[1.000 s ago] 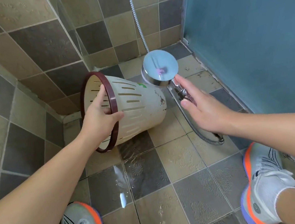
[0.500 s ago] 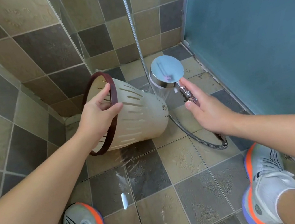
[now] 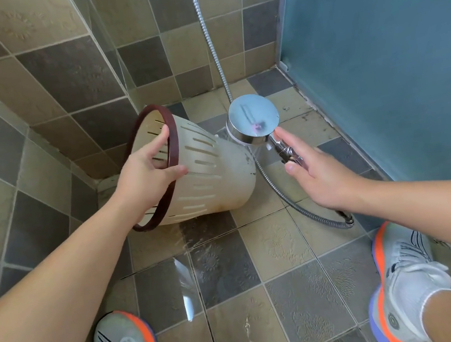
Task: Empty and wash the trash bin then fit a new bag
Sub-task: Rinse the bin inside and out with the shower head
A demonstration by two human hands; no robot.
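A cream slotted trash bin [image 3: 213, 178] with a dark red rim lies tilted on its side above the floor, its mouth toward me. My left hand [image 3: 146, 173] grips the rim, fingers inside and thumb outside. My right hand [image 3: 320, 175] holds the handle of a chrome shower head [image 3: 253, 122], whose round face points down at the bin's base. Water sprays onto the bin's bottom end. The bin's outside looks stained near its base.
The shower hose [image 3: 295, 204] loops on the floor to the right and rises up the tiled wall. Wet tiles and a puddle [image 3: 184, 281] lie in front of my two shoes. A blue frosted panel [image 3: 377, 62] closes the right side.
The shower head dropped closer to the bin's base, and the bin turned slightly in my left hand. Water has spread further over the floor tiles.
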